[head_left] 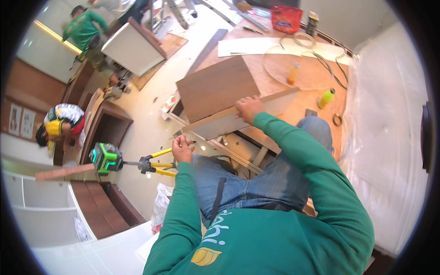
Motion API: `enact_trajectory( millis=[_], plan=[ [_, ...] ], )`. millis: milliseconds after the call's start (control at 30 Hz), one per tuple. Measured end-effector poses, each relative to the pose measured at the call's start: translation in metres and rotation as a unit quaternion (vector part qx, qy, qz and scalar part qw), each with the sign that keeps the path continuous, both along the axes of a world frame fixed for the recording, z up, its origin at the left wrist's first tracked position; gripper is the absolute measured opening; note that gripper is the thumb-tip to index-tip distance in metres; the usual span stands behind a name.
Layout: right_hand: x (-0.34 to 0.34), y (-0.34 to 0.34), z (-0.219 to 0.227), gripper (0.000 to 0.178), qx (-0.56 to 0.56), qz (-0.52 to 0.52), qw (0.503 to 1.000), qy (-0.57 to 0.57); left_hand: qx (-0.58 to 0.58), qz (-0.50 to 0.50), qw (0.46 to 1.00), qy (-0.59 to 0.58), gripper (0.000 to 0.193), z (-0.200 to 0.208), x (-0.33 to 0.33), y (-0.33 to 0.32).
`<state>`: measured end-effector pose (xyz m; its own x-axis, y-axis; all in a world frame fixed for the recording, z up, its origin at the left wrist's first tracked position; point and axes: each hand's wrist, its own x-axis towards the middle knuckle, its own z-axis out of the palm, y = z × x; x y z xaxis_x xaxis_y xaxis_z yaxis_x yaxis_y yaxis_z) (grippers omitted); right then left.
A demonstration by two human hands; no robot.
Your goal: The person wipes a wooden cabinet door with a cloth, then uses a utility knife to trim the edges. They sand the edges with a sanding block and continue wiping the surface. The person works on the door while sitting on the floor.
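My right hand (250, 110) is closed over the upper edge of a long narrow board (211, 127) with a pale face and brown edge. Against the board's far side lies a brown wood-grain panel (219, 87). My left hand (182, 149) is beside the board's left end, its fingers drawn together. Whatever they hold is too small to make out; a small greyish piece shows near the fingertips. Below the board is a light wooden frame (238, 156), between my legs. A yellow-legged tripod (161, 152) stands just left of my left hand.
A green laser level (106, 158) tops the tripod. On the plywood surface (275, 50) at right stand a yellow-green bottle (326, 98), an orange bottle (293, 73) and a red bag (286, 19), near loose edging rolls. Two people (64, 121) work at left among brown cabinets (107, 126).
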<state>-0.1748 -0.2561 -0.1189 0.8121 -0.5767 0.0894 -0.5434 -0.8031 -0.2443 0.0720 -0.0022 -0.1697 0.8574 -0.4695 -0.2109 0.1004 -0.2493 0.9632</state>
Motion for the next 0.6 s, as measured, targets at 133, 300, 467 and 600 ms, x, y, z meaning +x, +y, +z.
enact_trajectory(
  millis=[133, 300, 467, 600],
  plan=[
    [-0.022, -0.012, 0.044, 0.043, -0.008, -0.046, 0.989, -0.144, -0.047, 0.083, 0.994, 0.051, 0.022, 0.004, -0.011, 0.018],
    [-0.049, -0.024, 0.119, 0.044, 0.077, -0.164, 0.95, -0.252, -0.051, 0.004, 0.995, 0.082, 0.053, -0.004, 0.01, 0.013],
    [-0.057, -0.033, 0.128, 0.052, 0.295, -0.108, 0.804, -0.504, -0.309, -0.2, 0.929, -0.045, 0.08, 0.079, 0.02, -0.052],
    [-0.069, -0.04, 0.117, 0.055, 0.403, -0.071, 0.695, -0.592, -0.229, -0.216, 0.942, -0.118, 0.071, 0.202, -0.011, -0.08]
  ],
)
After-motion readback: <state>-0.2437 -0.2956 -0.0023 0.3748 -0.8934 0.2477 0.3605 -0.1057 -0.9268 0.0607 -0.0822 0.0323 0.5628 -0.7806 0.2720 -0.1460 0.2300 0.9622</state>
